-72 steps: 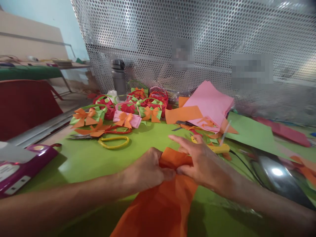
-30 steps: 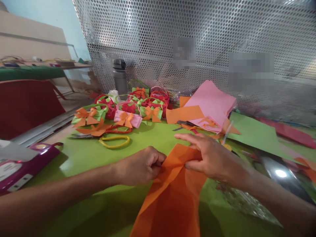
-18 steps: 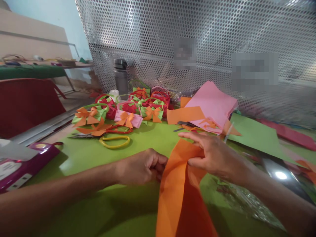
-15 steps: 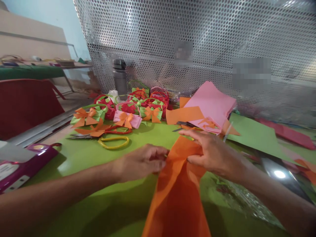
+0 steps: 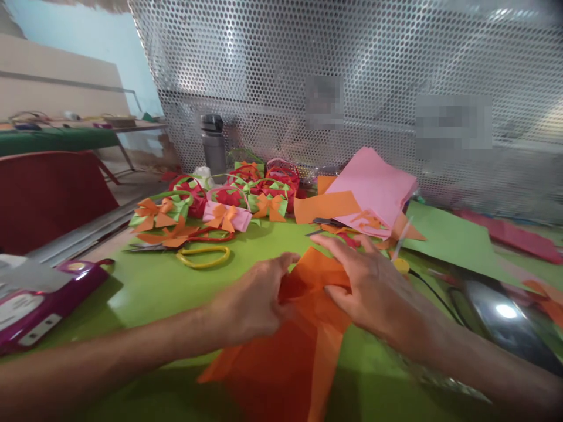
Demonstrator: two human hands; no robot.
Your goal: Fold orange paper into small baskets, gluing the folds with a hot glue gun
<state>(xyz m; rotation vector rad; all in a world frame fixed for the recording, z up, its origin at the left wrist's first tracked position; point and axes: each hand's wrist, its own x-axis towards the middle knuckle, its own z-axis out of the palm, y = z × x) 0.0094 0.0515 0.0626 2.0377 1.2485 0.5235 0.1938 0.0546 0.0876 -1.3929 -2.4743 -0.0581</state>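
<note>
A folded sheet of orange paper (image 5: 277, 366) stretches from between both hands down toward the lower edge of the view. My left hand (image 5: 253, 299) is closed on the paper's left side, its thumb and fingers partly blurred. On the opposite side, my right hand (image 5: 367, 278) grips the top part, thumb in front and fingers behind. Where the hands meet the paper, it is creased and partly opened like a pocket. Beyond the left hand lie scissors with yellow and red handles (image 5: 204, 258), partly under an orange paper bow (image 5: 173, 234).
Several small paper bags (image 5: 226, 215) with bows stand at the back near a grey bottle (image 5: 214, 146). Pink sheets (image 5: 373, 181) and a green sheet (image 5: 448, 237) lie at right, near a phone (image 5: 501, 316). A purple device (image 5: 48, 305) sits at left.
My left hand has closed on the paper's left edge. The paper's lower part has swung left and spread wider. A yellow disc with a black cable now shows beyond my right hand.
</note>
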